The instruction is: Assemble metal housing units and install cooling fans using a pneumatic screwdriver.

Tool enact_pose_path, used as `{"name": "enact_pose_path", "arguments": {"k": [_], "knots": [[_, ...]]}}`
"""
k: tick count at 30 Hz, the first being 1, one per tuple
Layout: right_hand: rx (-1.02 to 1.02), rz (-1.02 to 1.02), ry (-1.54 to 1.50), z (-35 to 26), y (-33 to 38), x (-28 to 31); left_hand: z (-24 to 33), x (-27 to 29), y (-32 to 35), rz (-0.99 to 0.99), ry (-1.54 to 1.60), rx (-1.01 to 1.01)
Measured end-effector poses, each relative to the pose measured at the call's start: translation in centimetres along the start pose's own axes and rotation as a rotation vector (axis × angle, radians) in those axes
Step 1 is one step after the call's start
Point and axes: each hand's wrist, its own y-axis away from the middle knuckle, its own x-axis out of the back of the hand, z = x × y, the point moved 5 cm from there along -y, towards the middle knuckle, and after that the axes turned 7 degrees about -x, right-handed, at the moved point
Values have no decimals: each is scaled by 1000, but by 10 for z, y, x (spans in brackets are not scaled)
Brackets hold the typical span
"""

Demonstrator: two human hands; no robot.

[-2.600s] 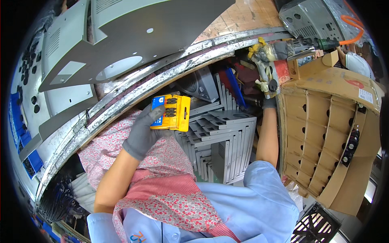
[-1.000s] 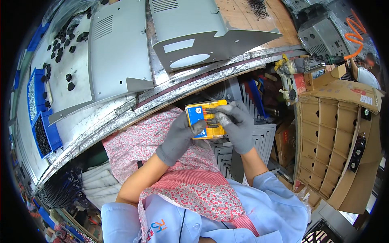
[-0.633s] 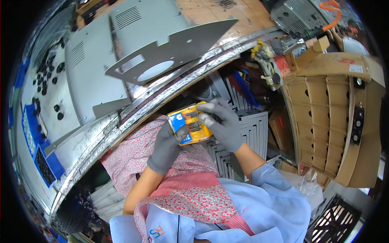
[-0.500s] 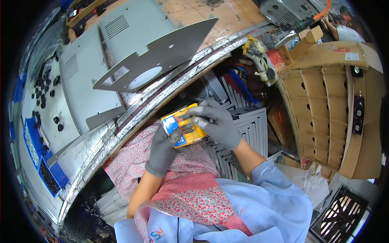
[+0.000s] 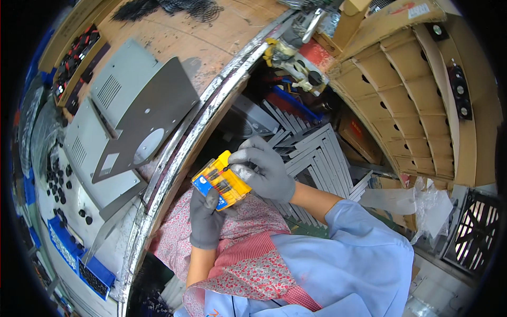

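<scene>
Above my lap, my left hand, in a grey glove, holds a small yellow plastic case from below, its thumb on the blue label. Several slim dark bits lie side by side in the case, which is tilted. My right hand, gloved the same way, is at the case's upper right edge. Its thumb and index finger pinch a small dark bit, of which only the end shows; the rest is hidden by the fingers or lies over the case.
Bent grey sheet-metal panels stand on the workbench at left. Blue bins of small parts sit at its near end. Stacked grey metal frames lie beyond my right hand. A partitioned cardboard box stands at right.
The view has swung, so the bench panels appear further left. The case is tilted more, and my right fingers have closed at its upper edge around a dark bit.
</scene>
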Motion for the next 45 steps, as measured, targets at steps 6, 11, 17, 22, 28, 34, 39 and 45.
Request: {"name": "enact_pose_path", "arguments": {"k": [6,11,17,22,28,34,39,45], "knots": [[-21,143,-245,-8,-13,40,1,13,-1,-30,89,4],[-521,100,-1138,39,-1,37,-1,9,0,-55,178,18],[-872,-296,-1400,78,22,-4,0,-14,-9,-142,178,31],[-711,-389,-747,33,22,-22,-7,-12,-14,-85,81,70],[-527,-362,-119,31,16,-12,-1,-9,-16,-3,-133,31],[-513,-264,79,37,18,-11,-11,-1,-22,-15,-171,51],[-696,-67,-210,59,18,18,-22,-4,-28,-59,-176,90],[-1016,498,-465,136,2,121,-11,5,-22,-52,-173,130]]}}
